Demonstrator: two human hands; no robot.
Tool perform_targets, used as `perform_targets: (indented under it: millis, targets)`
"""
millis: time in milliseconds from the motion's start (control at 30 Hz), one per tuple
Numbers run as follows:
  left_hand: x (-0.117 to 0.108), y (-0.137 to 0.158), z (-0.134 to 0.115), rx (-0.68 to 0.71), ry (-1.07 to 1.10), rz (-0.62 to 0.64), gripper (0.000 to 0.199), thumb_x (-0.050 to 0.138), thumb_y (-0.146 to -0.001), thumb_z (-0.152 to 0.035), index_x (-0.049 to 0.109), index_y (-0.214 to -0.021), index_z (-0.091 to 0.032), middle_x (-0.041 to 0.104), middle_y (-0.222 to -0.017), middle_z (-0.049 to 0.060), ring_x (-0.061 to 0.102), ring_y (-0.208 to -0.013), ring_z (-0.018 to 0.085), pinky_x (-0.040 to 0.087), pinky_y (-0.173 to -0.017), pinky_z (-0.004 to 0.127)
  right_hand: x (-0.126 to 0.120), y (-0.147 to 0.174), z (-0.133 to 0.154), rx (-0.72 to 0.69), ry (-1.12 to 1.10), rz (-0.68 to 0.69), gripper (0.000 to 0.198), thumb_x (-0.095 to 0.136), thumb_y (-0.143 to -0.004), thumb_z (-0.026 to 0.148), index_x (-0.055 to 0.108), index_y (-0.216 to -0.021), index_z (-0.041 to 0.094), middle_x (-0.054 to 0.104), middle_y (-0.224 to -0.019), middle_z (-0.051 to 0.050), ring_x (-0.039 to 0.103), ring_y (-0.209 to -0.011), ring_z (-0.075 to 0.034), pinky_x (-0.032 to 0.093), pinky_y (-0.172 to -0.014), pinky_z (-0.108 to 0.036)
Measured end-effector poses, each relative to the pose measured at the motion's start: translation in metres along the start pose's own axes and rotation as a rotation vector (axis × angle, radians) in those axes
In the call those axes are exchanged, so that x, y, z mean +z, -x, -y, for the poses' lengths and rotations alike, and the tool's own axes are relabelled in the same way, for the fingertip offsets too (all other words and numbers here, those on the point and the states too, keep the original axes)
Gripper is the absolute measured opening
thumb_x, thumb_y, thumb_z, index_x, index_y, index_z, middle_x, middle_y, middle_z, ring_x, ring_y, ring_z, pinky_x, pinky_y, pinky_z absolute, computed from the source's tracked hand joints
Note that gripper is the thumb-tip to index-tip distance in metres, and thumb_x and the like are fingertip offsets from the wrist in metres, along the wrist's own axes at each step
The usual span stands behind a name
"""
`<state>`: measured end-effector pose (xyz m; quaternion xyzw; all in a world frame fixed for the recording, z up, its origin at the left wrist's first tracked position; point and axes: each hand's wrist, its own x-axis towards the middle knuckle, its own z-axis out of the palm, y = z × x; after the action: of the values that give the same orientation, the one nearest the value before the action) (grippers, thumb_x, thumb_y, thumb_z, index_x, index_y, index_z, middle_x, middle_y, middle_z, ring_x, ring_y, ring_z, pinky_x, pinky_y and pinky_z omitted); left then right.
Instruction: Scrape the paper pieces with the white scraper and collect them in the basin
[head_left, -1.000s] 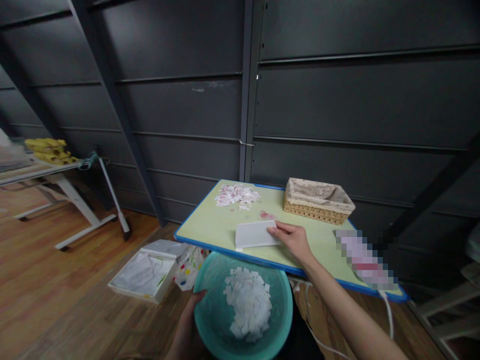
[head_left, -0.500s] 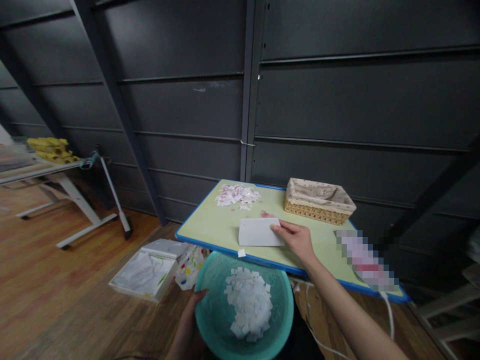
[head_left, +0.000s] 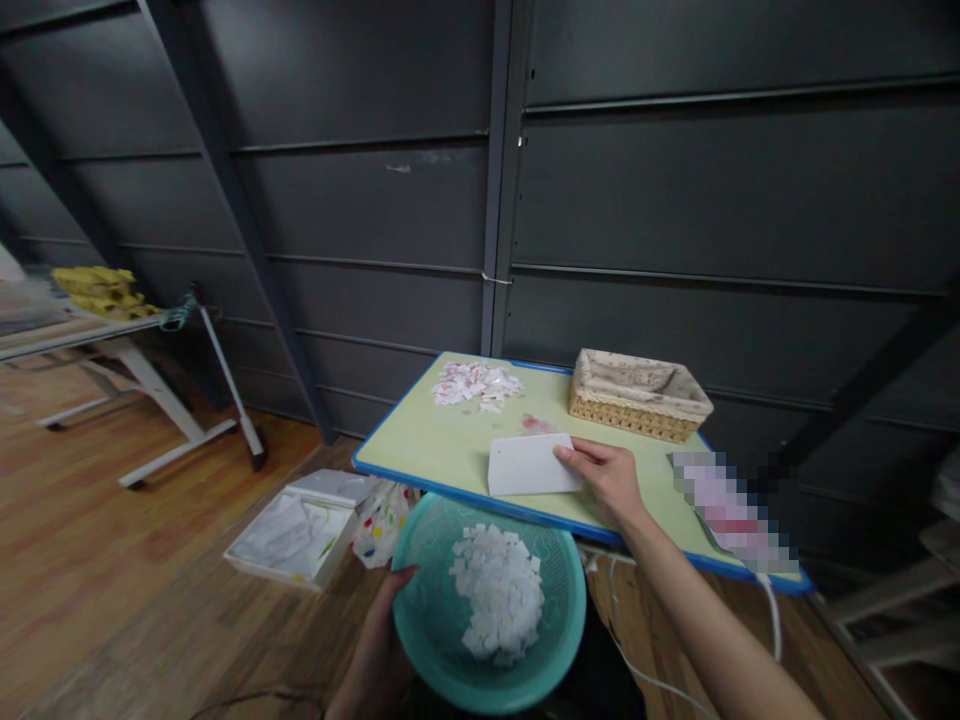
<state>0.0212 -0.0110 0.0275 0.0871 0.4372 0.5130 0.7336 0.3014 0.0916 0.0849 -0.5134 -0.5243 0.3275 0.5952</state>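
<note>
My right hand [head_left: 606, 478] pinches the right end of a flat white card [head_left: 531, 465], thumb in front, low over the front edge of the green table [head_left: 420, 440]. My left hand [head_left: 394, 600] grips the left rim of a teal plastic basket [head_left: 420, 640], its thumb over the rim and its other fingers hidden beneath. A heap of small white paper squares [head_left: 501, 590] lies inside the basket, below the table's front edge. Farther back on the table is a pile of white and pinkish paper pieces [head_left: 476, 385].
A cloth-lined wicker basket [head_left: 634, 420] stands at the table's back right, near a blurred-out item [head_left: 735, 515]. An open white box [head_left: 289, 540] and a dotted plastic bag [head_left: 381, 525] are on the floor at left. A white cable [head_left: 775, 620] hangs at right.
The card in my right hand has shifted slightly right. A small white square by the table's front edge is gone from there. My left hand still holds the basket.
</note>
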Motion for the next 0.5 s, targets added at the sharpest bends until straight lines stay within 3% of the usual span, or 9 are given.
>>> perform_targets:
  millis: [200, 333, 400, 500]
  targets:
    - [0.001, 0.002, -0.001, -0.011, -0.001, 0.004, 0.003, 0.066, -0.074, -0.018, 0.068, -0.075, -0.017, 0.077, -0.063, 0.005, 0.072, -0.091, 0.033, 0.053, -0.089, 0.047, -0.004, -0.019, -0.006, -0.001, -0.004, -0.216, 0.049, 0.079, -0.058, 0.049, 0.077, -0.091, 0.012, 0.075, -0.087, -0.011, 0.067, -0.071, -0.024, 0.054, -0.064, -0.036]
    - [0.000, 0.003, -0.001, -0.040, 0.022, 0.008, 0.012, 0.064, -0.076, -0.020, 0.069, -0.085, -0.015, 0.079, -0.071, 0.008, 0.070, -0.096, 0.034, 0.053, -0.088, 0.047, -0.007, -0.057, -0.002, -0.157, 0.073, -0.317, 0.050, 0.072, -0.067, 0.053, 0.076, -0.096, 0.013, 0.075, -0.092, -0.009, 0.068, -0.081, -0.027, 0.053, -0.074, -0.038]
    - [0.000, 0.005, 0.000, -0.063, 0.046, -0.003, 0.023, 0.065, -0.076, -0.021, 0.068, -0.096, -0.012, 0.080, -0.078, 0.010, 0.069, -0.099, 0.035, 0.052, -0.089, 0.047, -0.003, -0.080, 0.004, -0.245, 0.149, -0.339, 0.048, 0.069, -0.069, 0.054, 0.076, -0.095, 0.014, 0.075, -0.093, -0.009, 0.068, -0.085, -0.028, 0.052, -0.077, -0.040]
    - [-0.002, 0.005, 0.001, -0.096, 0.102, -0.006, 0.046, 0.064, -0.076, -0.019, 0.058, -0.120, -0.010, 0.080, -0.084, 0.010, 0.068, -0.101, 0.035, 0.052, -0.090, 0.047, 0.014, -0.106, 0.011, -0.296, 0.236, -0.243, 0.044, 0.067, -0.072, 0.053, 0.077, -0.092, 0.015, 0.075, -0.094, -0.009, 0.069, -0.084, -0.030, 0.053, -0.076, -0.040]
